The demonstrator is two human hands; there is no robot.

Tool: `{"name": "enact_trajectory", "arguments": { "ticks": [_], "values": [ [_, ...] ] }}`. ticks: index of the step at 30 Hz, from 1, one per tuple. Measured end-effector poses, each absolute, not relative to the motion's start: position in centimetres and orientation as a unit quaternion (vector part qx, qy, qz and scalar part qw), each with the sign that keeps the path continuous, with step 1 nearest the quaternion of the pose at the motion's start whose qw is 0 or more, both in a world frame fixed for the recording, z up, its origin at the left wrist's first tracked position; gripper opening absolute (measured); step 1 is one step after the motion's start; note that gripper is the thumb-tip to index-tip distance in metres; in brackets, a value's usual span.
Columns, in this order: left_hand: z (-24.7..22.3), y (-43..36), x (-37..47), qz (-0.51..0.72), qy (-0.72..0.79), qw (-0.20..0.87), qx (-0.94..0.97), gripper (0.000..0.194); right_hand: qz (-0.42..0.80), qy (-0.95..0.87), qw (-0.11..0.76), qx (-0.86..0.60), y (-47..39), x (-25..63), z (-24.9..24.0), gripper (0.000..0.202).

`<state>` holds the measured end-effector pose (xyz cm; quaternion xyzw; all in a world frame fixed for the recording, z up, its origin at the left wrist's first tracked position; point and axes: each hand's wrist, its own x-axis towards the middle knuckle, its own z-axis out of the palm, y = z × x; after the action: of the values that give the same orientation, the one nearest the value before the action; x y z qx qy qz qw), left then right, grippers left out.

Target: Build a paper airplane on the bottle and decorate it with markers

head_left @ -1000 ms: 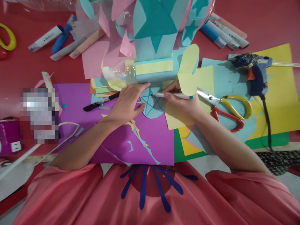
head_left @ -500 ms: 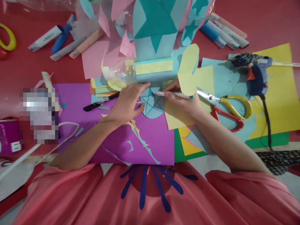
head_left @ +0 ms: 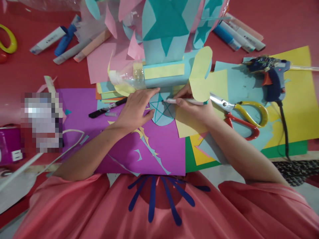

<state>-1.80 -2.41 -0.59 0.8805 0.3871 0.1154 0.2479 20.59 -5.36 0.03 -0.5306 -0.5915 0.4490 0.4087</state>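
Observation:
A rounded light blue paper piece with a teal star outline lies on the purple sheet. My left hand rests at its left side, fingers apart, with the forefinger and thumb touching its edge. In my right hand is a white marker, pinched by the fingers, its tip on the star near the top. Just beyond both hands lies a clear bottle wrapped in blue paper with a yellow strip. A yellow paper shape stands by the right hand.
Scissors lie right of my right hand, and a glue gun with its cord is farther right. A black marker lies near my left hand. More markers lie at the back left. A teal star cutout stands behind the bottle.
The marker tip has shifted very slightly to the right on the star, with my right hand moving along. My left hand stays in the same spot.

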Motion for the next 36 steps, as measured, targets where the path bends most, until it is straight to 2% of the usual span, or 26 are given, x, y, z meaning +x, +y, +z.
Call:
{"name": "enact_trajectory", "arguments": {
  "ticks": [7, 18, 26, 36],
  "values": [
    [-0.6, -2.4, -1.7, 0.12, 0.386, 0.249, 0.88, 0.052, 0.499, -0.588, 0.396, -0.499, -5.4, 20.4, -0.1, 0.015],
    [-1.1, -2.3, -2.0, 0.128, 0.367, 0.241, 0.889, 0.053, 0.442, -0.565, 0.457, -0.526, -6.1, 20.4, -0.1, 0.01],
    [-1.2, -2.3, -2.1, 0.146, 0.356, 0.247, 0.89, 0.051, 0.472, -0.604, 0.419, -0.487, -6.7, 20.0, -0.2, 0.013],
    [-1.0, -2.4, -2.0, 0.124, 0.371, 0.251, 0.886, 0.057, 0.477, -0.599, 0.42, -0.488, -6.6, 20.0, -0.8, 0.013]
  ]
}}
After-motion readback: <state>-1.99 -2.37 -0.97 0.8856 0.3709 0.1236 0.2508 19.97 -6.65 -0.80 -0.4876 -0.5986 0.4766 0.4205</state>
